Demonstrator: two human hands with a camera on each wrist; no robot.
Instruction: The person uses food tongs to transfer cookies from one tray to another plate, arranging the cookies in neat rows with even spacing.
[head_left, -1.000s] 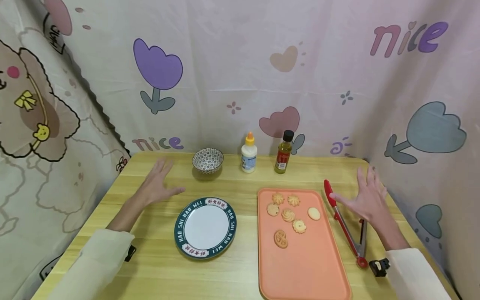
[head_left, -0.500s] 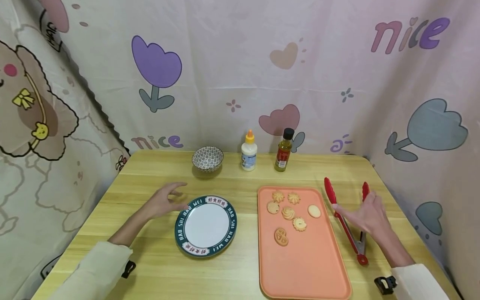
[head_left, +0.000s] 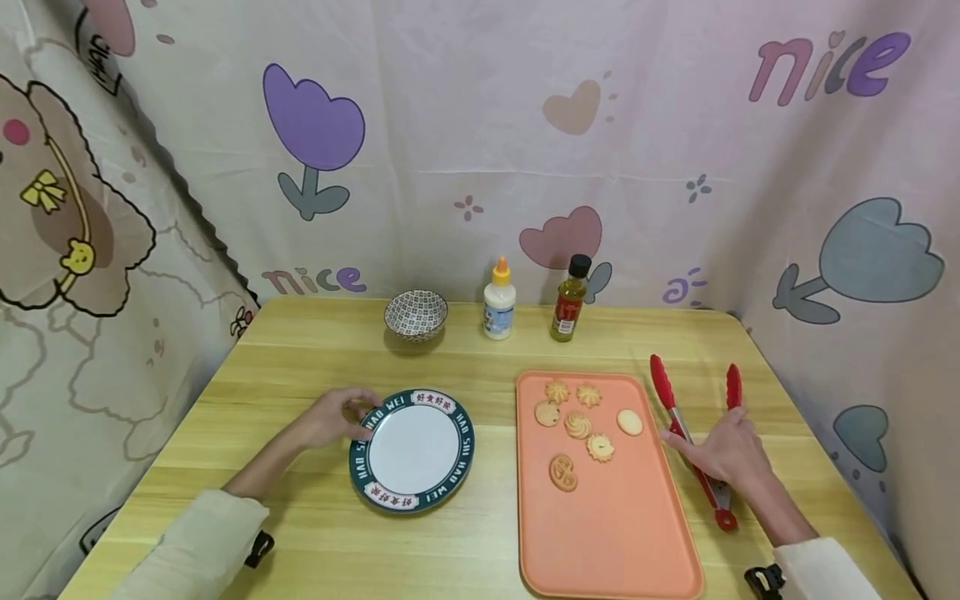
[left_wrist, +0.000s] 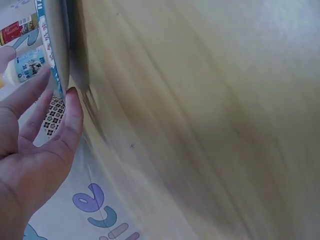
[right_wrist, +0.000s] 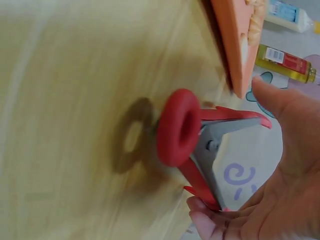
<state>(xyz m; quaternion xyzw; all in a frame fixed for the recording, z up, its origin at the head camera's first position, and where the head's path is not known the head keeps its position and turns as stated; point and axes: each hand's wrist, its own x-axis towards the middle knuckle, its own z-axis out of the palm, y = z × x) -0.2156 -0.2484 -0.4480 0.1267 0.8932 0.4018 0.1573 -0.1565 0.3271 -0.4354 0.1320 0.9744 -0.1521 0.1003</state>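
Note:
My left hand (head_left: 330,418) is at the left rim of a white plate (head_left: 466,450) with a dark green lettered border. In the left wrist view, the plate (left_wrist: 49,42) is seen edge-on, thumb on its face and fingertips at its underside. On the right, my right hand (head_left: 723,454) reaches over red-and-steel kitchen tongs (head_left: 662,382), which lie spread on the table. From the right wrist, fingertips (right_wrist: 200,210) touch one arm of the tongs (right_wrist: 172,132), while the thumb stands apart from the other arm.
Between the plate and the tongs lies an orange tray (head_left: 611,542) with several cookies (head_left: 577,426) on its far half. Along the table's back stand a patterned bowl (head_left: 416,317), a white glue bottle (head_left: 498,304) with a yellow cap, and a black-capped oil bottle (head_left: 568,304). A printed curtain (head_left: 450,108) hangs behind.
Both hands have come down from spread poses above the table. The left moved right and nearer to the plate's rim, its fingers closing there. The right lowered over the tongs.

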